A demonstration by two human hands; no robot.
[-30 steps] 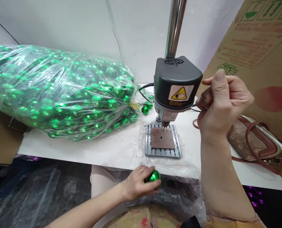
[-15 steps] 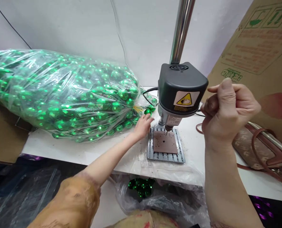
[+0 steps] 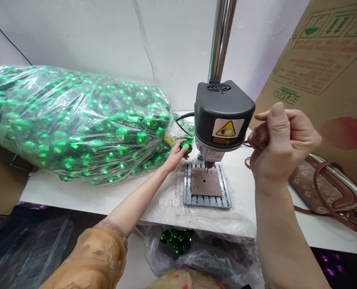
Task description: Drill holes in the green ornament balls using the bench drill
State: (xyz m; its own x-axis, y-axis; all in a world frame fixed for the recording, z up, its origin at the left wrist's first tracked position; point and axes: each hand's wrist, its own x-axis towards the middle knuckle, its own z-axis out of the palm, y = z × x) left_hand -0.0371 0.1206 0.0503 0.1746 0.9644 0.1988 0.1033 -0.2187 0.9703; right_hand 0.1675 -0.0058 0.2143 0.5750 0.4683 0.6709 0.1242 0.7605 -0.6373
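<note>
My left hand closes its fingers round a shiny green faceted ball at the mouth of a clear plastic bag full of such balls. Just right of it stands a small black bench drill press. Its thin bit points down over a brown board, which has a dark hole and lies on the grooved metal base. My right hand is curled into a fist beside the drill press head; whatever it grips is hidden by the fingers.
Below the table's front edge, an open plastic bag holds more green balls. A brown patterned handbag rests at the right, before a large cardboard box. Dark crumbs are scattered round the drill base.
My left hand, earlier reaching with fingers at the green ball, now has it grasped. My right fist stays beside the drill press. The view has shifted slightly.
</note>
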